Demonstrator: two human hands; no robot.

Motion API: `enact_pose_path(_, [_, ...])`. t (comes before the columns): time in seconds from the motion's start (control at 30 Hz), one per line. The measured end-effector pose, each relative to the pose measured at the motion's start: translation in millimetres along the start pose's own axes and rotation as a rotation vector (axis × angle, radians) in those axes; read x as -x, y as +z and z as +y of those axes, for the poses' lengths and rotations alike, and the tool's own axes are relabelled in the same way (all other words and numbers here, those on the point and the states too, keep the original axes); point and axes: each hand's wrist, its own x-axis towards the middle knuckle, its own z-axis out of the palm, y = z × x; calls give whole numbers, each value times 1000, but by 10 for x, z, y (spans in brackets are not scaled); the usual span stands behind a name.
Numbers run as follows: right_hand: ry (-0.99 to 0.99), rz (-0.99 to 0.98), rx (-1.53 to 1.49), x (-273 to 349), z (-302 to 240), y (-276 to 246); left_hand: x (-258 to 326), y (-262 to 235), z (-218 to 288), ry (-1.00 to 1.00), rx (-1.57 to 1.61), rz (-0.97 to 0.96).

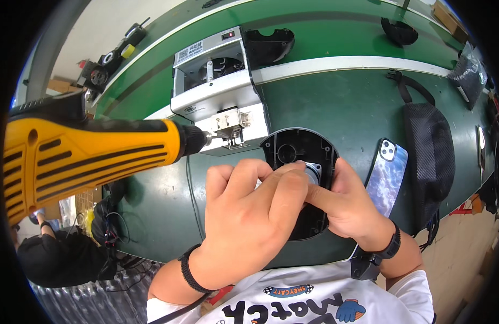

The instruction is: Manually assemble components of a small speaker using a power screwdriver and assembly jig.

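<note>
A round black plastic housing (284, 141) lies on the green table in front of me, open side up. Inside it sits a round part with a silver, squarish metal rim (314, 170), like a small speaker, partly covered by my fingers. My left hand (255, 208) reaches over the housing, its fingers curled and pressed together at this part. With my right hand (349, 202) I grip the housing's right side, thumb reaching inward beside the left fingertips. Whatever is between the fingertips is hidden.
A yellow electric screwdriver (98, 162) juts in from the left, its tip by a silver screw feeder (217, 102). On the right lie a phone (387, 175) and a black mesh pouch (430, 156). Black shells (399, 32) rest on the green belt behind. Another person (60, 254) is at lower left.
</note>
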Motion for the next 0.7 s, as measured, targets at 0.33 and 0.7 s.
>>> enact_pose_path(0.33, [8, 28, -2, -9, 3, 0, -17, 13, 18, -28, 37, -43])
enact_pose_path(0.7, [-28, 62, -163, -29, -163, -40, 434, -725, -588, -42, 404, 977])
